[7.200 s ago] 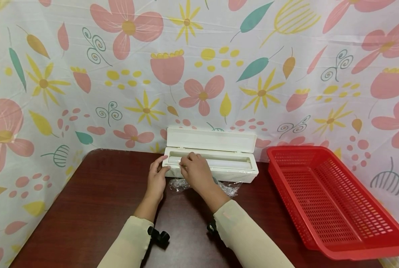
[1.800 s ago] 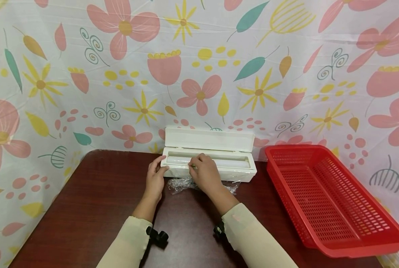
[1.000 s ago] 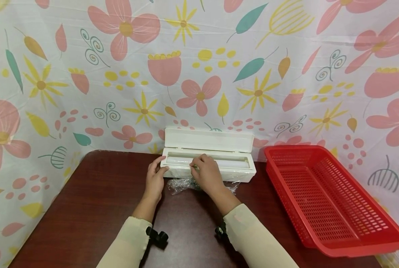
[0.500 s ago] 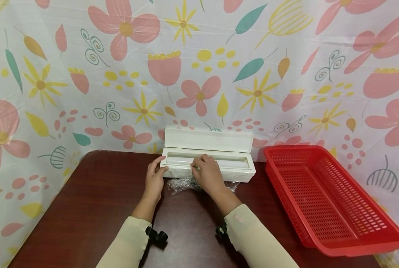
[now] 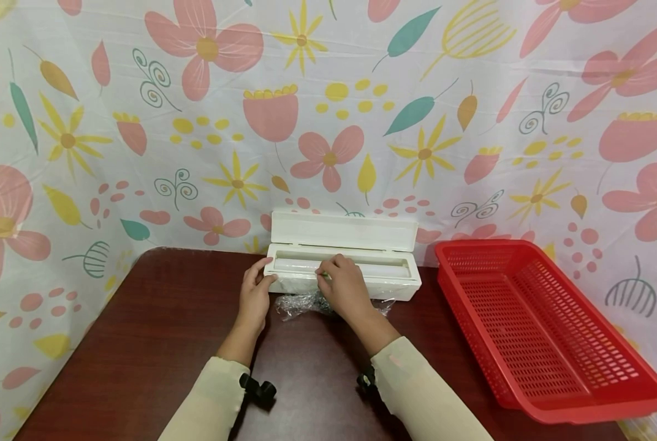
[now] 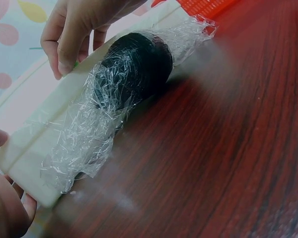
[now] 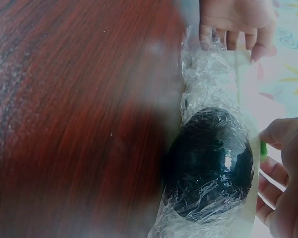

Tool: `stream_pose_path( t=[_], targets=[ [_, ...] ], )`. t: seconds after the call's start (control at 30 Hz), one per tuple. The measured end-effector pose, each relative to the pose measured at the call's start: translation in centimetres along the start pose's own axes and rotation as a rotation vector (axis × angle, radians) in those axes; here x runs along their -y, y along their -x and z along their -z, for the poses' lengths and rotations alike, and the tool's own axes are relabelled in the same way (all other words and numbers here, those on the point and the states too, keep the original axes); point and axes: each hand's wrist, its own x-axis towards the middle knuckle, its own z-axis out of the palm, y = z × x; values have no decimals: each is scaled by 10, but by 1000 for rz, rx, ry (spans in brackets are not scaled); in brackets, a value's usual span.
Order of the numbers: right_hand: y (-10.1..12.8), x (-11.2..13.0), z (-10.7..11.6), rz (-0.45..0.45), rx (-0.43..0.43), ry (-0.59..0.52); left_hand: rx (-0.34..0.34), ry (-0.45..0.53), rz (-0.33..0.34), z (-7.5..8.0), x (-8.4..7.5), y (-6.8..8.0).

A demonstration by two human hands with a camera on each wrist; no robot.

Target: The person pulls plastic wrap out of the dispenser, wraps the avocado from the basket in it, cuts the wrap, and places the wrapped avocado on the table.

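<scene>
Your left hand (image 5: pixel 254 294) grips the dispenser (image 5: pixel 344 264) end; your right hand (image 5: pixel 344 288) pinches its green slider (image 7: pixel 262 147); wrapped dark object (image 6: pixel 134 67) at six o'clock.

The dark wooden table (image 5: pixel 141 343) in front of me is carrying a white cling film box (image 5: pixel 394 283) near its back edge. A dark round thing wrapped in plastic film (image 6: pixel 134 69) is lying just in front of the box, and a red basket (image 5: pixel 549 343) is sitting at my right.
</scene>
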Motion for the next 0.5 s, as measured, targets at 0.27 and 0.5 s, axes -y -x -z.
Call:
stream_pose_path(
  t=[0.27, 0.5],
  targets=[
    [0, 0, 2, -7, 7, 1, 3, 4, -3, 0, 1, -2],
    [1, -1, 2, 1, -3, 1, -1, 3, -3, 0, 1, -1]
  ],
)
